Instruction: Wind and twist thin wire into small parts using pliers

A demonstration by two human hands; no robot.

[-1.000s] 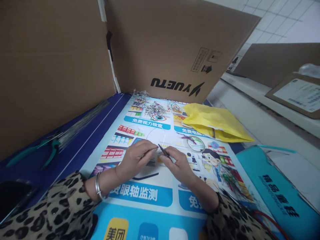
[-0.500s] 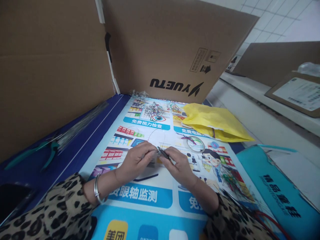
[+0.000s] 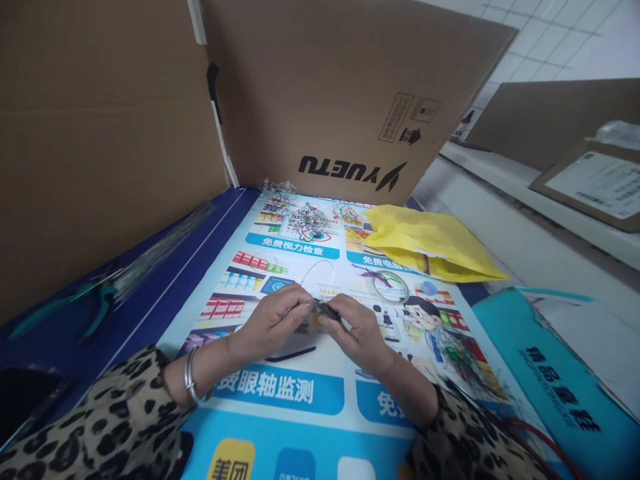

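Observation:
My left hand point(image 3: 276, 317) is closed in a pinch on a thin wire point(image 3: 320, 261), which arcs up beyond the fingers in a narrow loop. In my right hand point(image 3: 361, 333), thumb and fingers close around a small dark pen-like tool point(image 3: 327, 310). The tool's tip meets the fingertips of my left hand, and the exact contact there is too small to make out. Both hands are held close together above the printed sheet point(image 3: 325, 433). A clear ring point(image 3: 406, 288), like a tape roll, lies just past my right hand with purple threads beside it.
Green-handled pliers point(image 3: 103, 313) and a bundle of straight wires point(image 3: 160, 257) lie at left. Tangled wire pieces point(image 3: 310, 219) sit at the back before a cardboard wall point(image 3: 325, 87). A yellow bag point(image 3: 430, 243) and a teal box point(image 3: 550, 367) are at right.
The wire loop has shifted, its arc now showing more clearly above my left hand. The dark tool has turned slightly between my hands, which stay in nearly the same place.

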